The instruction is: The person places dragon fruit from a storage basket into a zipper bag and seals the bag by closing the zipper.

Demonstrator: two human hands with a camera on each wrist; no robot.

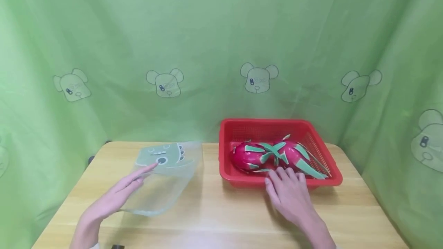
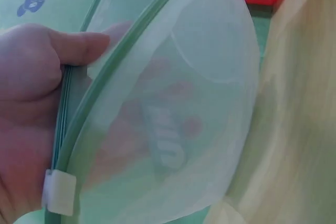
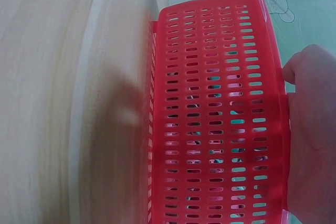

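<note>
Dragon fruits (image 1: 273, 156) in head view, basket (image 3: 220, 119) slots at wrist

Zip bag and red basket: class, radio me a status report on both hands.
Left hand grips zip bag, thumb on its rim. Right hand open, fingers on red basket near rim, by two dragon fruits. Nothing in between.

The left hand (image 2: 26, 103) grips a clear zipper bag (image 2: 173, 103), thumb on top, fingers (image 2: 157, 129) showing through the plastic.
</note>
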